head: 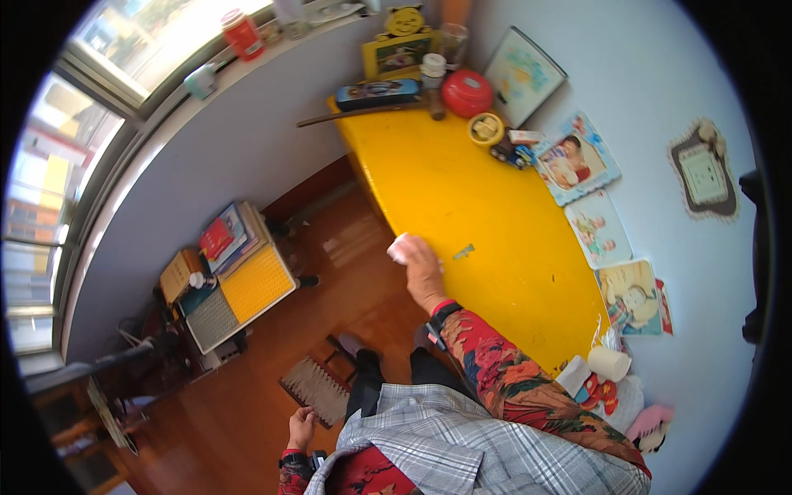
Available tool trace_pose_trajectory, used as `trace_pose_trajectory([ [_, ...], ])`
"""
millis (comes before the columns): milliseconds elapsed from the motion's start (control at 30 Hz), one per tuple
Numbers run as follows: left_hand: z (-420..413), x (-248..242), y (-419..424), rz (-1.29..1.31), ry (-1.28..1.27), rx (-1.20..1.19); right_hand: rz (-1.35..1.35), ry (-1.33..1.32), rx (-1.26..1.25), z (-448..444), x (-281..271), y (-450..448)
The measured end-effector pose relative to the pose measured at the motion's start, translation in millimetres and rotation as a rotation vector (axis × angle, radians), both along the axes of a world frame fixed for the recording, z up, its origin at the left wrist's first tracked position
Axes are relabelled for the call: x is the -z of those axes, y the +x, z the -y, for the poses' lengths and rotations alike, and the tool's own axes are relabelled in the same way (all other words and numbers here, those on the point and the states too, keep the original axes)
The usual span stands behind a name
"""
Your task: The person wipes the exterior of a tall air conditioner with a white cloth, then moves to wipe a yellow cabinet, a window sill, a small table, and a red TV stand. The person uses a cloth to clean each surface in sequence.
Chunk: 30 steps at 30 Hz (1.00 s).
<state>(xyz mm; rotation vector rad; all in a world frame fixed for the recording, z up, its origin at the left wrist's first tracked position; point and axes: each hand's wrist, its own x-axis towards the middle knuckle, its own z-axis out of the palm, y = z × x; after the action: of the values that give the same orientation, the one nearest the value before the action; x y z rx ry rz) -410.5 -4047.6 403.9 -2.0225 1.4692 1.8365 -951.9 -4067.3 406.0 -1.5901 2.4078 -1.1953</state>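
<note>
My right hand [426, 278] is shut on a crumpled white-pink cloth [399, 249] at the near left edge of the yellow tabletop [470, 192]. Part of the cloth is hidden under the fingers. A small worn patch [463, 251] shows in the yellow surface just right of that hand. Down by my left side hangs my left hand [302, 428], its fingers curled in and nothing visible in them. Below it and to the right, a small stool with a woven seat [315, 391] stands on the floor near my feet.
Along the wall stand a red round box [468, 93], a yellow cup [486, 129], a toy car [512, 154] and several pictures [578, 162]. A toilet paper roll [609, 363] sits at the near right corner. A thin stick [362, 114] overhangs the far edge. Left is a low table [257, 281] with books.
</note>
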Motion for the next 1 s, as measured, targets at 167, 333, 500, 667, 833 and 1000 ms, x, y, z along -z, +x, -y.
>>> trace_pose_trajectory([
  [167,-17.8,5.6,9.4,-0.046,0.019,-0.17,0.148,-0.099,-0.255,38.0,-21.8,-4.8],
  [333,-42.3,14.2,26.5,0.01,-0.005,-0.175,0.331,-0.269,0.135,54.2,-10.0,-131.0],
  [500,-66.8,13.4,44.7,0.048,0.077,-0.315,-0.188,-0.032,0.311,48.1,9.8,-126.4],
  [667,-77.7,15.3,58.9,0.074,0.085,-0.317,-0.145,-0.02,-0.25,123.2,11.2,-65.2],
  [833,-65.1,16.2,65.6,0.043,0.049,-0.336,-0.358,0.185,-0.49,135.7,-20.3,-66.7],
  [1000,-44.6,20.7,56.5,0.056,0.069,-0.292,-0.355,0.312,-0.765,58.7,-40.1,-69.7],
])
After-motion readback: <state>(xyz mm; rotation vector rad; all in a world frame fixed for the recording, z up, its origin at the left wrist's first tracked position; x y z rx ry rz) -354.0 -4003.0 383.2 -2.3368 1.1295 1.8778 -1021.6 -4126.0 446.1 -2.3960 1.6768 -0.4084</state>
